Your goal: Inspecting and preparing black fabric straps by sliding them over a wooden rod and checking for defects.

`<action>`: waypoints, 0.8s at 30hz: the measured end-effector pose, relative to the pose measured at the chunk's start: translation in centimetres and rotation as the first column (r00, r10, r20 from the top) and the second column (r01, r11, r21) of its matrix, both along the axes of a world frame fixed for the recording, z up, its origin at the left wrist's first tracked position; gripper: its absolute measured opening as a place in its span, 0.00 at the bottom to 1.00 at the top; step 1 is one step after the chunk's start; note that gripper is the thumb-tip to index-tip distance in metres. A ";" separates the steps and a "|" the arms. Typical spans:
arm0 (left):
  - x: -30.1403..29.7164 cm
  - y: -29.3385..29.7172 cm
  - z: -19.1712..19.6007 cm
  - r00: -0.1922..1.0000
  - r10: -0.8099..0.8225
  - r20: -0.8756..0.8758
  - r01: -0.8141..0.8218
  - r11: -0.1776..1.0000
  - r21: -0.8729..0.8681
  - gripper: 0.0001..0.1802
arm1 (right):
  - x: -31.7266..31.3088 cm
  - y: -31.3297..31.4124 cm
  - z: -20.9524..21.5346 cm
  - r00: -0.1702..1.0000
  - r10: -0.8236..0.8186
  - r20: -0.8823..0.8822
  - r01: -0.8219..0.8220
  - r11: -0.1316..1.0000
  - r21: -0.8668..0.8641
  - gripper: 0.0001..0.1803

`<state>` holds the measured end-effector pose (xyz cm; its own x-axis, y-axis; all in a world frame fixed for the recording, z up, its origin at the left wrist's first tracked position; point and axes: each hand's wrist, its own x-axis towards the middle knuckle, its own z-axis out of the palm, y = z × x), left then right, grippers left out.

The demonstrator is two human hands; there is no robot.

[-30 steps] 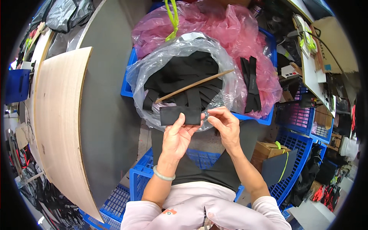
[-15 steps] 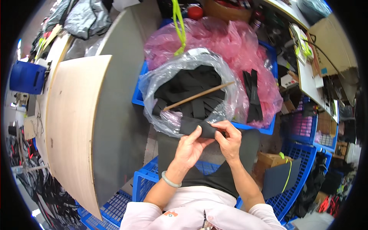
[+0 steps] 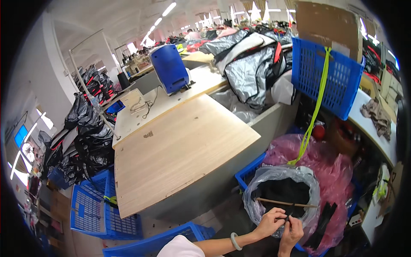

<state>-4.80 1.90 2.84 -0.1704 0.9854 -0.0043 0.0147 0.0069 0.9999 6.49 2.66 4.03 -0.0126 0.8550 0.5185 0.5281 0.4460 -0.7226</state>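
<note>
At the lower right, my left hand, with a pale bangle on its wrist, pinches a black fabric strip. My right hand grips the same strip close by; the fingers hide most of it. Both hands are over the near rim of a clear plastic bag. Black fabric strips fill this bag, and a thin wooden stick lies across its mouth. Beside it, more black strips rest on a pink plastic bag.
A wooden board-topped table stands to the left, with a blue speaker-like box behind it. Silver and black fabric pieces are heaped beyond. Blue crates stand at lower left. A yellow-green strap hangs over the bags from a blue crate.
The view has swung up and to the left, so the bags and hands now appear at lower right. Both hands still hold the black strip, less of which shows.
</note>
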 end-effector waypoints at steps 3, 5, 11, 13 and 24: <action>0.1 0.1 0.1 0.869 0.143 -0.473 -0.054 0.979 0.198 0.08 | -0.5 0.5 0.7 0.999 -0.007 0.048 0.003 0.998 0.069 0.08; 0.2 0.2 0.3 0.855 0.222 -0.468 -0.103 0.958 0.267 0.06 | -0.7 0.9 0.8 0.997 -0.005 0.079 -0.003 0.995 0.100 0.07; -1.0 0.3 -1.2 0.775 0.139 -0.616 -0.048 0.986 0.162 0.10 | -0.3 1.3 -4.0 0.541 -0.183 -0.821 -0.535 0.679 -0.503 0.06; -1.6 0.4 -1.0 0.780 0.142 -0.610 -0.032 0.982 0.187 0.11 | -0.9 0.6 -5.0 0.127 -0.194 -0.973 -0.801 0.559 -0.216 0.07; -0.3 2.7 0.6 0.971 0.213 0.114 -0.217 0.976 0.031 0.06 | -1.1 2.8 1.2 0.828 0.097 -0.553 -0.321 0.890 -0.325 0.05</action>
<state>-5.10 4.65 3.39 -0.3792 0.9253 0.0072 -0.0915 -0.0452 0.9948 5.38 5.49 5.24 -0.0462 0.9908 0.1271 -0.0388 0.1254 -0.9913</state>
